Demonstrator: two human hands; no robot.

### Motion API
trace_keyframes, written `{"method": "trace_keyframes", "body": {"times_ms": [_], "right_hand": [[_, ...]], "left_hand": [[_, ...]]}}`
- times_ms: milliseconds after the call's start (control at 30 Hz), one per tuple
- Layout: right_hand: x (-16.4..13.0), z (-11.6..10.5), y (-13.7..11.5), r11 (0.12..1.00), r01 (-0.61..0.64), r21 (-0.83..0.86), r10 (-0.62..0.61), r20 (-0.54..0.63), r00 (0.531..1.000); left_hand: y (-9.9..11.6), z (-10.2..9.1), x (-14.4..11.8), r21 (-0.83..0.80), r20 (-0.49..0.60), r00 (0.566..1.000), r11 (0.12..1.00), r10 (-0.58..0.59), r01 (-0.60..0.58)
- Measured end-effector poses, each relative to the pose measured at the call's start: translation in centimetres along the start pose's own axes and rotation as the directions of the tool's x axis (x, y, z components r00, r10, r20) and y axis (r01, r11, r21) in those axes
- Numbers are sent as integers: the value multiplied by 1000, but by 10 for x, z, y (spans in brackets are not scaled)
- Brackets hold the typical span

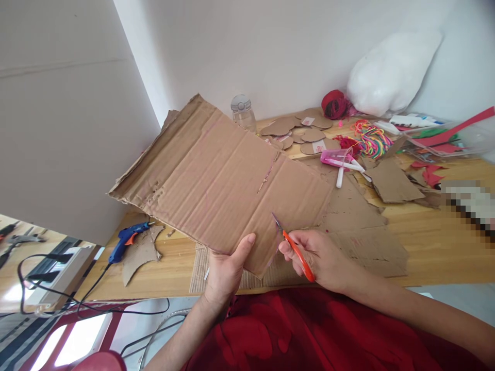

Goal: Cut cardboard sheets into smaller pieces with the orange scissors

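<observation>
Cardboard sheet (216, 180), large and creased, is held tilted above the near edge of the wooden table (436, 247), its lower edge toward the person. Left hand (226, 270) grips that lower edge, thumb lying flat on the upper face and fingers hidden beneath. Right hand (319, 257) is closed around orange-handled scissors (294, 248); the blade tips rest on the sheet's face near its lower right corner, just beside the left thumb. Whether the blades are parted cannot be told. More flat cardboard pieces (367, 226) lie on the table under and to the right of the sheet. Blue glue gun (126, 239) lies at the table's left end, its cord trailing off the edge. Farther back sit cut cardboard rounds (305, 131), a clear bottle (243, 111), coloured yarn (371, 136) and a white bag (390, 72) against the wall.
</observation>
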State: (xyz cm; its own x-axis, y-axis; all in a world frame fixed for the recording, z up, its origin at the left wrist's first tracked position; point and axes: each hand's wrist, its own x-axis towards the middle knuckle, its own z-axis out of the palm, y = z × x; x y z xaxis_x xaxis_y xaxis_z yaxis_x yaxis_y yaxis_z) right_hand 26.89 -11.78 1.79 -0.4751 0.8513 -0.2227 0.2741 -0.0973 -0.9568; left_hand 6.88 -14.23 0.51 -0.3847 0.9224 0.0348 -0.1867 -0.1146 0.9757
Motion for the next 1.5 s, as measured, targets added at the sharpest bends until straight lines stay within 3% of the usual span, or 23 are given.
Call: {"method": "trace_keyframes", "body": {"times_ms": [433,700,800,933,1100,1500], "right_hand": [[1,5,-5,997,39,-65,-44,-81,996],[2,4,4,983,41,-178,-68,-151,986],[3,3,5,977,52,-207,-85,-152,985],[3,4,4,969,70,-239,-107,-146,983],[2,5,6,972,53,-228,-83,-126,989],[3,10,14,983,66,-172,-87,-120,989]], "left_hand": [[-2,2,1,0,-16,1000,1000,-12,12],[-5,1,-1,-234,20,983,955,-183,183],[-2,3,1,-314,-12,977,929,-211,197],[-2,10,4,-250,-78,982,957,-173,148],[-6,14,4,-146,-121,992,989,-37,19],[-10,11,6,-60,-118,992,997,48,-56]]}}
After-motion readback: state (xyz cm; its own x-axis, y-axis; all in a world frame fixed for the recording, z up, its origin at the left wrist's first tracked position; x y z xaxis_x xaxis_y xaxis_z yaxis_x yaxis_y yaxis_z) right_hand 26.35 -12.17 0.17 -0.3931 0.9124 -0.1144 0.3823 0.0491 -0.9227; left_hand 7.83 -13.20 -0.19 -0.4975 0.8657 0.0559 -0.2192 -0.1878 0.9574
